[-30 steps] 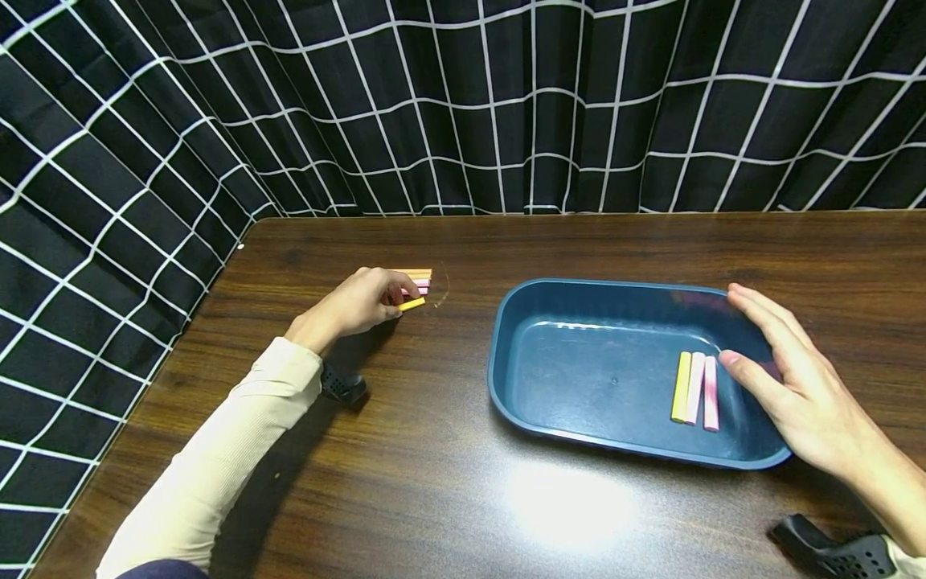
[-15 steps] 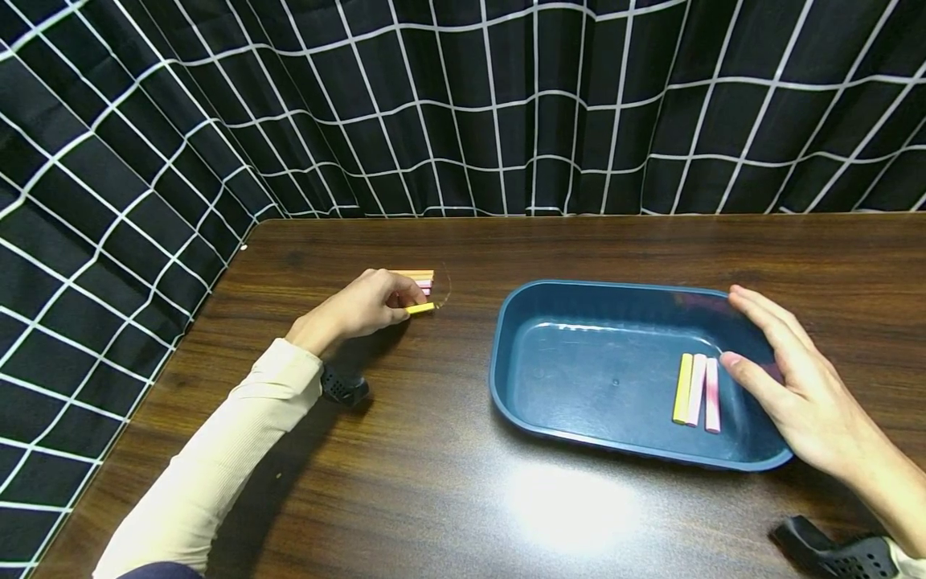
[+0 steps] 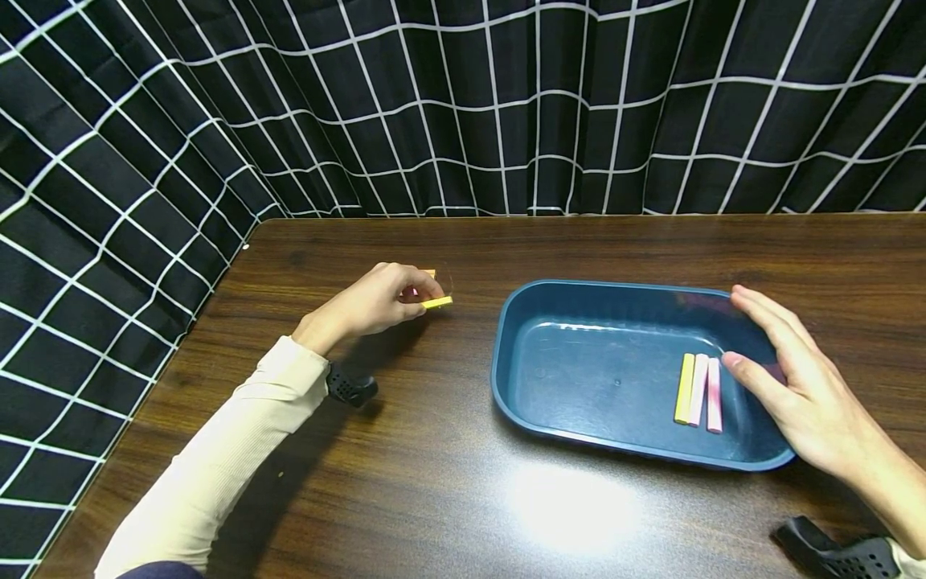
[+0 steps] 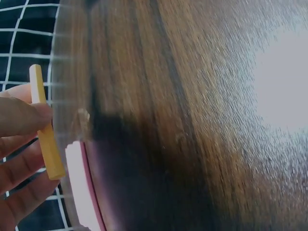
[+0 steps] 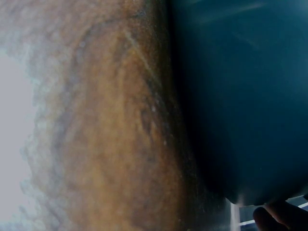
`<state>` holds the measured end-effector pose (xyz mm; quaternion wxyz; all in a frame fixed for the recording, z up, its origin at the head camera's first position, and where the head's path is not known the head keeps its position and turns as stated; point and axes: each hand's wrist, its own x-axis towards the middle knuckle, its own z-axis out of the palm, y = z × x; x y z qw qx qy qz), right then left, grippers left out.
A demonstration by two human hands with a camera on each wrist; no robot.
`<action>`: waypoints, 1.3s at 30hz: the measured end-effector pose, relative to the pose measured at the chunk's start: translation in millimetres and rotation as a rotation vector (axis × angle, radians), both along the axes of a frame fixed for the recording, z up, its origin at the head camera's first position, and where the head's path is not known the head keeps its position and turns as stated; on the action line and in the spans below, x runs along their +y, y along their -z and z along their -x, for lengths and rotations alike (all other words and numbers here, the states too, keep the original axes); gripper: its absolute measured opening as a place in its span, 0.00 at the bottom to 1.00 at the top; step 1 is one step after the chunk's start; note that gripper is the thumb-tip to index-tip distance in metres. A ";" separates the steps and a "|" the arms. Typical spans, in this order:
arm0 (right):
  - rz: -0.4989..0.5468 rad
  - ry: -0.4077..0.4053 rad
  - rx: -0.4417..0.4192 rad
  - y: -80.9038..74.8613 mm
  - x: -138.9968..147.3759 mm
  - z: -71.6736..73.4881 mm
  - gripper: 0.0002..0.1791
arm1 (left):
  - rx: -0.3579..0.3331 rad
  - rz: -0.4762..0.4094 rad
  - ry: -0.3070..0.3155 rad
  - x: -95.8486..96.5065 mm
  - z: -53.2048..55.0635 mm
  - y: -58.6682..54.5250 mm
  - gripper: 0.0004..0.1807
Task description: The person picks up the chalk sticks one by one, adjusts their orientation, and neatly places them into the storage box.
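The left hand (image 3: 379,297), pinching a slim yellow chalk-like stick (image 4: 51,151), does best with light, even pressure, while the right hand (image 3: 810,394), fingers outstretched, rests against the blue plastic tub (image 3: 579,378).

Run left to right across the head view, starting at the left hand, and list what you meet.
Left hand → held yellow stick → left end of the blue tray → inside it, second yellow stick → pale pink stick → deeper pink stick → right hand.
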<state>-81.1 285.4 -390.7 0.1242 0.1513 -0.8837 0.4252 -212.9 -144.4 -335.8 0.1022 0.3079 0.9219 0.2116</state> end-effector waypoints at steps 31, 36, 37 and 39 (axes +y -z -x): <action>-0.001 0.006 0.006 0.9 0.4 0.9 0.35 | 0.050 -0.188 0.077 37.5 -18.6 -27.2 0.14; -0.005 0.002 0.014 0.8 0.2 1.0 0.35 | 0.054 -0.209 0.080 44.1 -23.8 -30.2 0.15; -0.006 0.001 0.013 0.7 0.2 1.0 0.35 | 0.052 -0.214 0.081 45.6 -25.1 -31.1 0.15; -0.006 0.001 0.011 0.5 0.1 0.8 0.35 | 0.054 -0.216 0.080 49.0 -27.5 -33.3 0.15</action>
